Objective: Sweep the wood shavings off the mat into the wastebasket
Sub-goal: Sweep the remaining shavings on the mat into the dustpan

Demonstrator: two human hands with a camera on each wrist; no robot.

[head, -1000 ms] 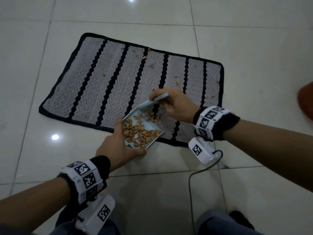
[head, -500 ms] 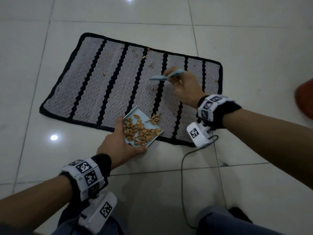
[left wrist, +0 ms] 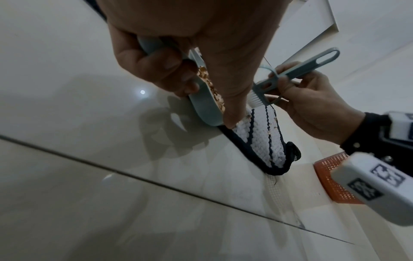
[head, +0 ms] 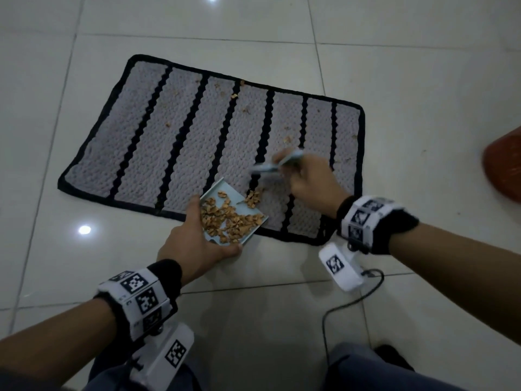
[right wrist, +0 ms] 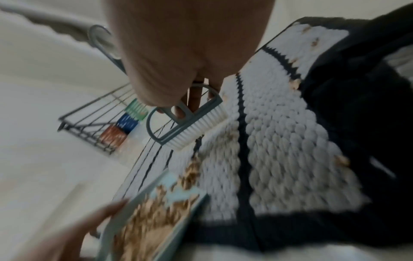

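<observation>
A grey mat (head: 158,136) with black stripes lies on the tiled floor, with a few wood shavings (head: 234,95) scattered over it. My left hand (head: 194,241) grips a pale blue dustpan (head: 222,193) heaped with shavings (head: 225,218) at the mat's near edge. My right hand (head: 307,182) holds a small blue brush (head: 277,165) just above the mat, a little beyond the pan's mouth. In the right wrist view the brush (right wrist: 194,123) shows white bristles pointing down at the mat (right wrist: 279,141). A small heap of shavings (head: 253,198) lies at the pan's lip.
An orange mesh wastebasket (head: 504,167) stands at the right edge, also seen as the wastebasket (left wrist: 330,176) in the left wrist view. A wire rack (right wrist: 100,123) with coloured items sits on the floor beyond the mat. A black cable (head: 338,309) trails by my knees.
My right hand swept to the pan, lifted the brush to the mat's far right part, and has now come back down toward the pan. The left hand and dustpan stayed put.
</observation>
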